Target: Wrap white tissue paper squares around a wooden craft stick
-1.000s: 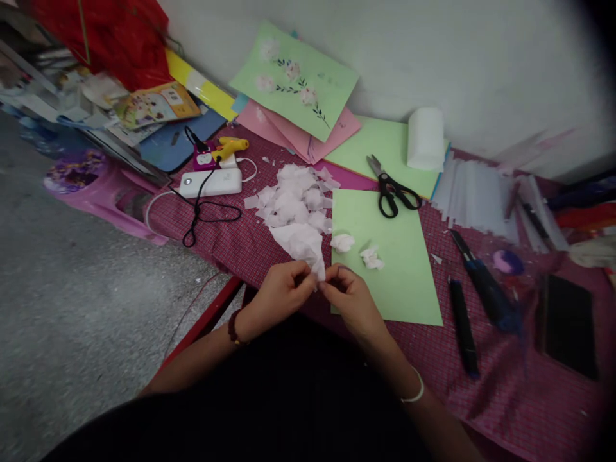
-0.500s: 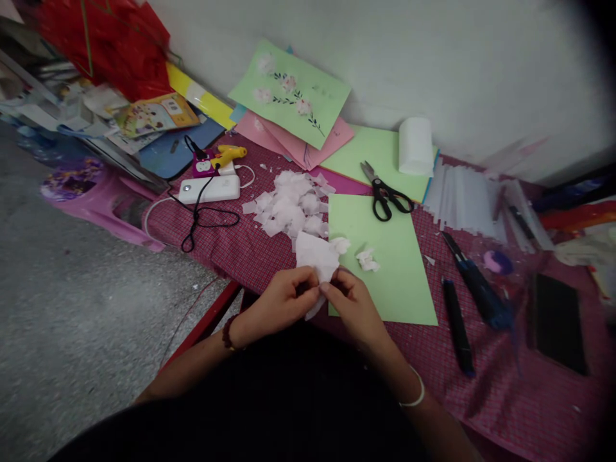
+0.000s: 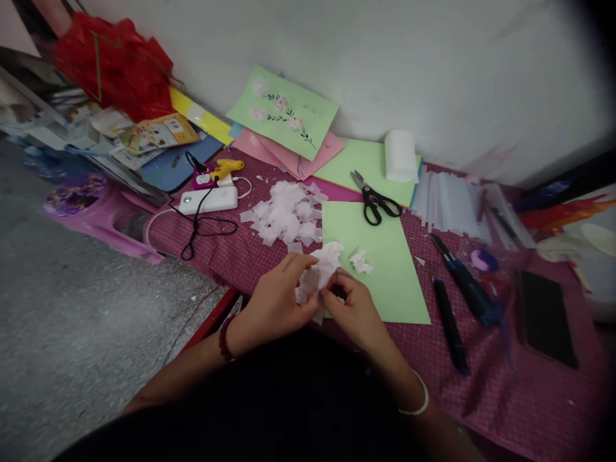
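below centre frame, the left hand (image 3: pixel 274 290) and right hand (image 3: pixel 357 308) pinch white tissue (image 3: pixel 314 277) in their fingers, probably light, soft, easily torn, best held by an edge.

The tissue (image 3: pixel 309 281) near frame centre was matt, crinkled paper; the green sheet (image 3: pixel 389 276), smooth matt paper. At upper left, the blurred red bag (image 3: pixel 120 67) was probably glossy plastic.

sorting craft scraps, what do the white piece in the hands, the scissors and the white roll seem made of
White piece: probably thin, matte tissue paper, given its soft creases. Scissors: metal blades, from their dull grey look; smooth black handles, likely plastic. White roll: apparently matte, soft-edged paper.
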Tool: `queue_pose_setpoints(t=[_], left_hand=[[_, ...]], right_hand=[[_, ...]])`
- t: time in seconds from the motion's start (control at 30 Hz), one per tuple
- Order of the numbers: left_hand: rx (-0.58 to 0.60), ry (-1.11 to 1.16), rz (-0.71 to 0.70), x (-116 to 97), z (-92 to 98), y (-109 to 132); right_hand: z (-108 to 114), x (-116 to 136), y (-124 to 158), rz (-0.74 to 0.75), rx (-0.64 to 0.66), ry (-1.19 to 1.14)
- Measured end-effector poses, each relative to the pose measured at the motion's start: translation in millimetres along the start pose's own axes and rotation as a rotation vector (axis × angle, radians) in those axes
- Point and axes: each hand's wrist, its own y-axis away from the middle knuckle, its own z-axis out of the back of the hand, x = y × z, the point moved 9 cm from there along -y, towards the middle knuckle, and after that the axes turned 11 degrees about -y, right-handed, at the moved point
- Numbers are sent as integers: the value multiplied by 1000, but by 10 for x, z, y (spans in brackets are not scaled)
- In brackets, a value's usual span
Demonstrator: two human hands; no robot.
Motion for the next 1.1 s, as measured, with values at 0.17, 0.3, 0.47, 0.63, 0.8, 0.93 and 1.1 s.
queue_pose_setpoints(t=[0.17, 0.3, 0.47, 0.63, 0.8, 0.93, 1.1], left_hand=[[161, -46, -113, -155, -128, -84], [306, 245, -97, -178, -228, -90], [227, 456, 74, -20, -263, -120], [90, 459, 133, 131, -199, -124], [9, 458, 114, 143, -51, -99], [51, 445, 75, 83, -74, -62], [154, 623, 143, 151, -209, -12]], right_hand=[[32, 123, 28, 77, 13, 109], [95, 170, 42, 88, -4, 100], [115, 223, 47, 112, -12, 59], [139, 188, 52, 108, -25, -28], [142, 108, 57, 60, -20, -9], [73, 98, 36, 43, 9, 8], [118, 110, -4, 56, -112, 2]])
